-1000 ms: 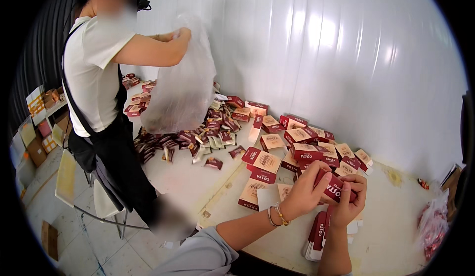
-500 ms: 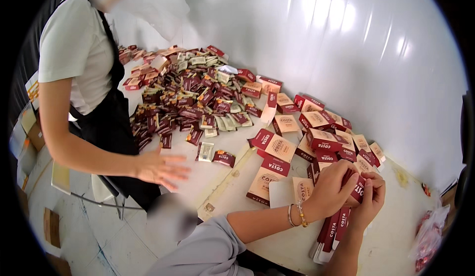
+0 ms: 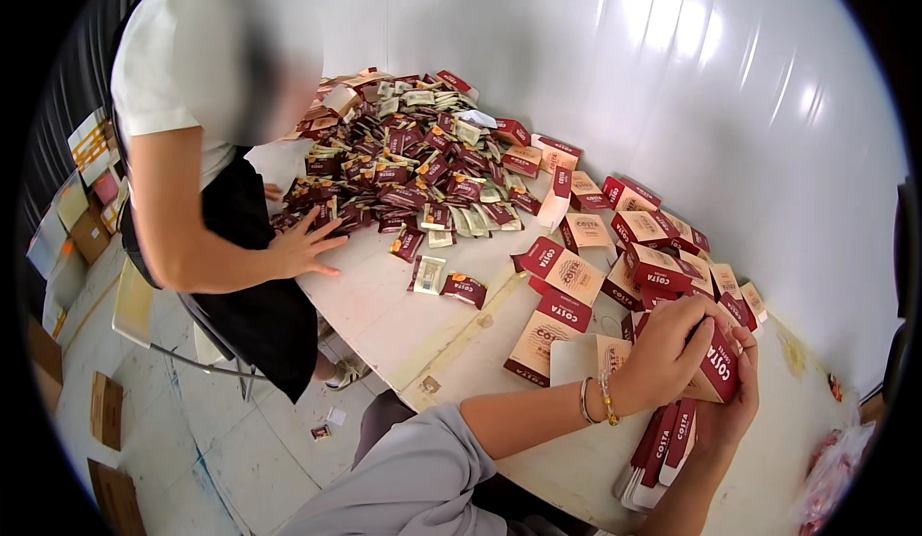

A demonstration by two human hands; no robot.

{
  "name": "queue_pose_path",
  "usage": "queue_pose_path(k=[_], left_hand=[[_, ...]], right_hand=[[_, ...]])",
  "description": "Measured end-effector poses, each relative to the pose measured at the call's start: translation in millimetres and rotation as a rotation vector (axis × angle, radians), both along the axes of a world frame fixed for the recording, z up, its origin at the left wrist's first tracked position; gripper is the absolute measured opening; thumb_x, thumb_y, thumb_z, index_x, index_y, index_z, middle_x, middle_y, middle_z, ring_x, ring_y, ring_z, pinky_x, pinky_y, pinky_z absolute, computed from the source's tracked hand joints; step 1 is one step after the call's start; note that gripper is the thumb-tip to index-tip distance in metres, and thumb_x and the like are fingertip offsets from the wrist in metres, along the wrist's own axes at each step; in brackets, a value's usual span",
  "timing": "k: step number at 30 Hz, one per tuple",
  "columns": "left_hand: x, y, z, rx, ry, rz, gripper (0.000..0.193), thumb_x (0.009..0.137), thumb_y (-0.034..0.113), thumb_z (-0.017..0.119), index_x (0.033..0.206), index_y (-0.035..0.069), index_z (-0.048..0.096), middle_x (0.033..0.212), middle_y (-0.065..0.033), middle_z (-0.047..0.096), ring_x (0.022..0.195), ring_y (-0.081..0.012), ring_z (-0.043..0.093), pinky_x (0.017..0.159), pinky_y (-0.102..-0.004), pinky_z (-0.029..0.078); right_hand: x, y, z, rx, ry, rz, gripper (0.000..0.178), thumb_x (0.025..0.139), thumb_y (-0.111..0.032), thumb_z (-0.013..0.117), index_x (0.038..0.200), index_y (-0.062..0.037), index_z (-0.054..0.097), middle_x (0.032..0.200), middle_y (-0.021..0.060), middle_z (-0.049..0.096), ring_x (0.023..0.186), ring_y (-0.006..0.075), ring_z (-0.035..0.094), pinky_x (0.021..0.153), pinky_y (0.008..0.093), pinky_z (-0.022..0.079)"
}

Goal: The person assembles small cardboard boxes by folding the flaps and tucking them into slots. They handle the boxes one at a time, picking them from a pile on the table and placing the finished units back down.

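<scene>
Between both my hands is a small maroon carton, held over the table's right part. My left hand, with bracelets on the wrist, has its fingers bent at the carton's upper left edge. My right hand wraps the right side from below, thumb up along it. The carton's far side is hidden from me. Under my hands lies a stack of flat, unfolded maroon-and-white cartons. Just beyond, several maroon and cream cartons are heaped together, one of them nearest my left forearm.
A large heap of maroon and pale sachets covers the table's far left. Two loose sachets lie nearer me. A co-worker leans in at left, a hand by the heap. A white wall borders the back; a plastic bag sits lower right.
The carton in my hands has turned, showing more of its maroon face. The co-worker has bent forward over the table, hand now closer to the sachets. My view has shifted slightly.
</scene>
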State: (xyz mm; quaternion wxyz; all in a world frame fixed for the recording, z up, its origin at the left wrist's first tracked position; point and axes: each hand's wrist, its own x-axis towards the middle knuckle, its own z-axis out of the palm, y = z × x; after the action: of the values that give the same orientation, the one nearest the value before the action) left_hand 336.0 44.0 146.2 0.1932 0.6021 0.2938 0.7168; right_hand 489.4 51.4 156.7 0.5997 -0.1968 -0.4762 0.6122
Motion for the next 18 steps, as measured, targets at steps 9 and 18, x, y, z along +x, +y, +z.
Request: queue_pose_path(k=[9, 18], left_hand=[[25.0, -81.4, 11.7, 0.215, 0.042, 0.312, 0.021, 0.093, -0.006, 0.060, 0.109, 0.006, 0.066, 0.108, -0.0062, 0.073, 0.098, -0.0247, 0.065, 0.095, -0.0385, 0.045], [45.8, -159.6, -4.1, 0.194, -0.003, 0.178, 0.027, 0.100, 0.000, 0.060, 0.126, 0.003, 0.057, 0.122, -0.0133, 0.067, 0.114, -0.0217, 0.063, 0.103, -0.0377, 0.049]], right_hand=[[20.6, -40.4, 2.6, 0.268, -0.004, 0.096, 0.027, 0.105, -0.006, 0.056, 0.130, -0.0001, 0.053, 0.129, 0.0212, 0.068, 0.123, 0.0261, 0.064, 0.109, 0.0384, 0.050], [36.9, -105.1, 31.3, 0.746, -0.213, 0.159, 0.038, 0.096, 0.005, 0.058, 0.133, -0.0005, 0.054, 0.135, 0.0158, 0.064, 0.131, 0.0217, 0.059, 0.112, 0.0375, 0.046]])
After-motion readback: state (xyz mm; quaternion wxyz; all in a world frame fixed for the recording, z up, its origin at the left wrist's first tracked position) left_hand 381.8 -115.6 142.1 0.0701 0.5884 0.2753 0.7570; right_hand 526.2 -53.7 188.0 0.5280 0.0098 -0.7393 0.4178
